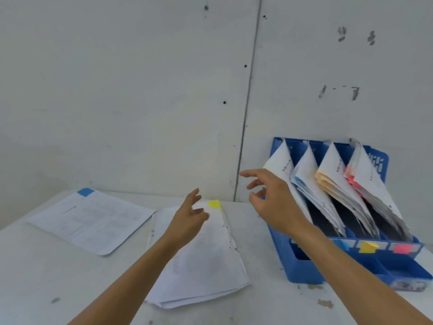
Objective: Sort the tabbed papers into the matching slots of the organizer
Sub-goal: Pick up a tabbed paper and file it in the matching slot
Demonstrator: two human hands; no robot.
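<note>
A blue slotted organizer (302, 270) stands at the right against the wall, with several bundles of tabbed papers (328, 184) leaning in its slots and coloured labels along its front bar. A stack of papers (206, 266) with a yellow tab (214, 204) on top lies in the middle of the table. My left hand (187, 221) hovers over the stack's far end, fingers relaxed, holding nothing. My right hand (271, 198) is raised beside the organizer's leftmost slot, fingers spread and empty, next to the leftmost papers.
A single sheet (91, 221) with a blue tab (85, 191) lies on the white table at the left. A white wall rises close behind the table and the organizer. The organizer's front compartments (398, 266) are low and open.
</note>
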